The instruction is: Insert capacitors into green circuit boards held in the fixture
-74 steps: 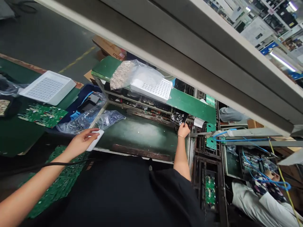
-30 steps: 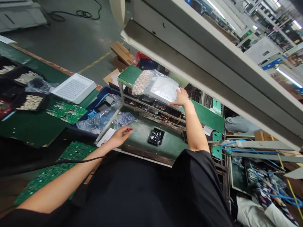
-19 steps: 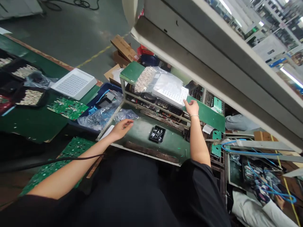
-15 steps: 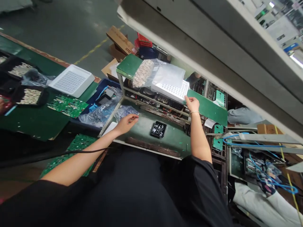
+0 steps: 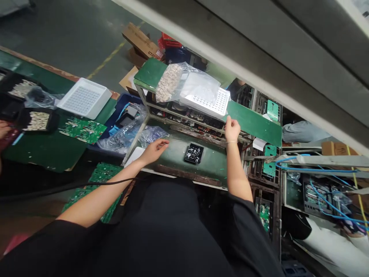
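My left hand (image 5: 155,151) hovers over the left part of the green bench, its fingers loosely bent and apart with nothing visible in them. My right hand (image 5: 232,130) is just below the near right corner of a white tray (image 5: 220,111) with rows of small parts. Its fingers are pinched together, and anything between them is too small to make out. A clear bag of beige pieces (image 5: 170,82) lies beside the tray on the upper shelf, its plastic partly over the tray. Between my hands, a small black box of shiny small parts (image 5: 194,153) sits on the bench.
A second white tray (image 5: 84,98) and a green circuit board (image 5: 83,129) lie on the left table. A blue bin (image 5: 122,104) with plastic bags stands between table and bench. Above slants a large grey beam (image 5: 245,50). Another person's hand (image 5: 4,129) shows at far left.
My right hand has come down slightly, away from the tray's corner. My left hand has stayed nearly in place. The whole view has shifted a little.
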Demonstrator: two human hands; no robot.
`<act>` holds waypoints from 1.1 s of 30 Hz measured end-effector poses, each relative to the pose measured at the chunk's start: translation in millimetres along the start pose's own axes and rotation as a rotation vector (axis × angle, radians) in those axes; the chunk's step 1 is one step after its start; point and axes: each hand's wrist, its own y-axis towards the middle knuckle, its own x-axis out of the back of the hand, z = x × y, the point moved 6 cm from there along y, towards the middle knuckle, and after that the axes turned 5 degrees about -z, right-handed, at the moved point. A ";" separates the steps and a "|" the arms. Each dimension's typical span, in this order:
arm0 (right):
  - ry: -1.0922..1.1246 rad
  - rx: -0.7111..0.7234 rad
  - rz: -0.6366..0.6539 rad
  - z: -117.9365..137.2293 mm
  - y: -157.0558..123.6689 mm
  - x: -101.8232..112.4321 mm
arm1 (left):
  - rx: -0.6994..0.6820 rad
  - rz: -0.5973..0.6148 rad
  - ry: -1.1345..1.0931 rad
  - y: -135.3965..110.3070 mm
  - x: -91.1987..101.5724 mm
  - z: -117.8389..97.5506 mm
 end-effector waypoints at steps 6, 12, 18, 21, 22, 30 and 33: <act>-0.353 -0.271 0.414 -73.3 -140.4 -67.3 | 0.158 -0.074 -0.022 -17.6 9.9 32.3; -0.405 -0.340 0.457 -104.4 -193.2 -94.5 | 0.233 -0.064 0.002 -29.3 8.4 34.5; -0.433 -0.323 0.224 -123.4 -141.9 -21.7 | 0.276 -0.103 0.013 -38.3 19.9 34.3; -0.476 -0.323 0.064 -132.0 -92.5 26.7 | 0.293 -0.134 0.007 -43.5 23.3 37.8; -0.488 -0.322 0.016 -133.3 -75.0 39.3 | 0.297 -0.138 0.005 -44.8 22.8 38.3; -0.547 -0.341 -0.149 -129.5 19.5 50.7 | 0.291 -0.139 0.024 -48.3 20.1 30.8; -0.553 -0.350 -0.141 -127.0 32.5 33.8 | 0.299 -0.162 0.044 -51.3 26.1 34.2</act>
